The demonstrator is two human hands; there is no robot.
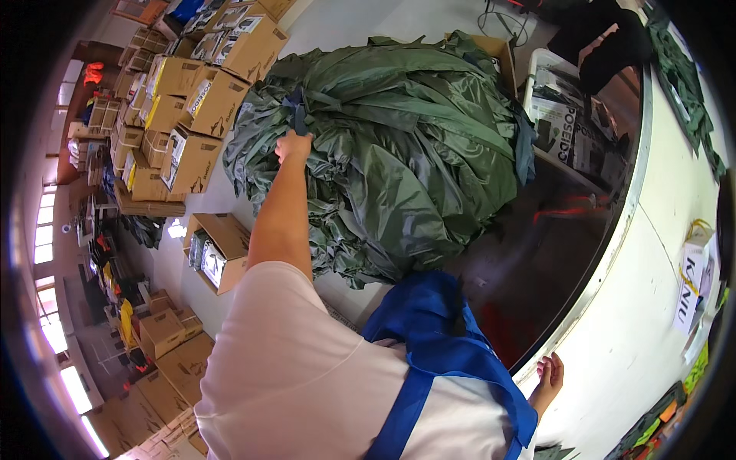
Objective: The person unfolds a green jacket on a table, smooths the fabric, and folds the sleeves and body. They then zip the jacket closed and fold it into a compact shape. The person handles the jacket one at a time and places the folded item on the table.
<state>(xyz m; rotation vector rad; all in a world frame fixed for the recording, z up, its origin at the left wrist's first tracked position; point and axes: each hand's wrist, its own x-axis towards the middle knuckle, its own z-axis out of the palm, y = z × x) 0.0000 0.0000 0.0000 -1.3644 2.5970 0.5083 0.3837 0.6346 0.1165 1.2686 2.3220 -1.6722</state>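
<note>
Cardboard cartons (217, 103) stand far left. The left hand (294, 146) grasps what seems a dark-blue strip (299, 116) on the central green fabric heap (399, 161); the right hand (548, 379), loosely uncurled, is beside the near-right worktop (613, 345).

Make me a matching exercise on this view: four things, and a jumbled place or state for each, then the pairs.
Things
1. Left hand
2. Right hand
3. Apron
4. White bin

Places and states
A. Blue, worn over a white shirt
B. Holding packages
C. At the green fabric pile
D. Beside the edge of the white tabletop

Pairs: 1-C, 2-D, 3-A, 4-B
</note>
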